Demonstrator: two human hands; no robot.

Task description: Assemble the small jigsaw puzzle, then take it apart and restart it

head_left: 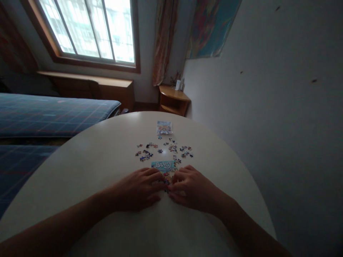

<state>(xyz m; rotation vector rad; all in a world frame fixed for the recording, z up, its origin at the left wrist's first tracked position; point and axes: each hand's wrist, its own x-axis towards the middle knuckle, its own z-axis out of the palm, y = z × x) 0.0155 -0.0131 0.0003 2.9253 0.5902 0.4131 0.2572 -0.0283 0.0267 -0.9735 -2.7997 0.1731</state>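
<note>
My round white desk (pixel 109 153) carries everything. My left hand (pixel 143 189) and right hand (pixel 191 187) curl in narrowly; whether either pinches a piece, I cannot tell. Between them, at my twelve o'clock, lies the blue-topped, multicoloured flat jigsaw (pixel 166 174): best to brace one side and press lightly opposite. From it, a square pale-blue picture packet (pixel 164 127) lies at twelve; small multicoloured loose pieces (pixel 173 148), ten to two, crowd its one-o'clock corner.

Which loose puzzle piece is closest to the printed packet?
The lone bluish piece, just below the printed packet toward its left corner in the picture; the other loose pieces lie farther from it.
</note>
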